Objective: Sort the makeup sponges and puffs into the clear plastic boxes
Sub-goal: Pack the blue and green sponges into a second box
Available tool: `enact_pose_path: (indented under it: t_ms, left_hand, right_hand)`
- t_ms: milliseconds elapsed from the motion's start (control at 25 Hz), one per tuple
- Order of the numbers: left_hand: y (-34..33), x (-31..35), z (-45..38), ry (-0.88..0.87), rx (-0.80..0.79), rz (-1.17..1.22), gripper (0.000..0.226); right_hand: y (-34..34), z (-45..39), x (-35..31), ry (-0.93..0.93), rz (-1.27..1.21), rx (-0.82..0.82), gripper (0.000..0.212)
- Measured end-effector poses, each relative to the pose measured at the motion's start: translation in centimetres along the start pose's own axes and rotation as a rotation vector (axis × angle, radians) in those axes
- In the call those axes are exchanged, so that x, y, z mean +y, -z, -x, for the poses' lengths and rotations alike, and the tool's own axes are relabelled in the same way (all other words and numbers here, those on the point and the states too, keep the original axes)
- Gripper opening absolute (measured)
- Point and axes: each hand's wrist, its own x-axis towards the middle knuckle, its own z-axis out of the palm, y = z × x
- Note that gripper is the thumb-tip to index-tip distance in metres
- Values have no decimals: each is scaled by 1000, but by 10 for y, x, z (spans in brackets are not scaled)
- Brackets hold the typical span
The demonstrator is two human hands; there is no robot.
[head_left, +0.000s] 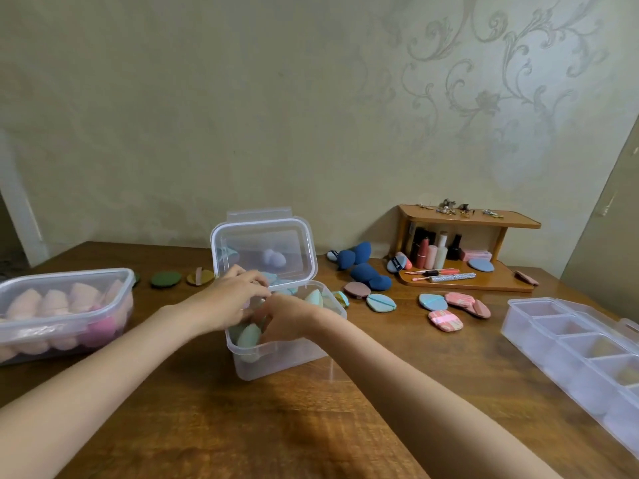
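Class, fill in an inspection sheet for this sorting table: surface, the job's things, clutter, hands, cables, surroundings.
Surface: brown wooden table.
Job's things: open middle box with pale green and blue sponges; left box of pink sponges; divided box at right; dark blue sponges and pink puffs lying loose.
Clutter: wooden shelf with cosmetic bottles.
Hands: left hand and right hand reach into the middle box; grip blurred.
Cables: nothing seen.
Surroundings: patterned wallpaper.
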Motion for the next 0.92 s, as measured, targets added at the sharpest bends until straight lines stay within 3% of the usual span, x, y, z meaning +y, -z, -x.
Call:
enact_pose_path:
  t_ms: [80, 240, 400, 600, 760, 840, 920]
  left_hand:
    - [5, -11, 3, 51, -3, 74, 42]
    - [23, -26, 12, 70, -258, 329, 44]
    - [21, -23, 8, 66, -286, 88, 55]
    - [27, -26, -2, 97, -368, -24, 68]
    - [27, -24, -14, 100, -410, -172, 76]
    - [26, -22, -19, 74, -402, -184, 72]
    - [24, -23, -24, 50, -384, -102, 61]
  right_hand:
    - [-6, -9, -2, -51, -105, 105, 31]
    - [-13, -27, -3, -113, -36, 145, 21]
    - [-6, -31, -6, -45, 3, 49, 24]
    - [27, -24, 13, -103, -270, 4, 21]
    - [43, -22, 29, -27, -368, -34, 19]
    - [54, -22, 38, 0, -618, 98, 16]
    - [65, -31, 58, -115, -723, 432, 16]
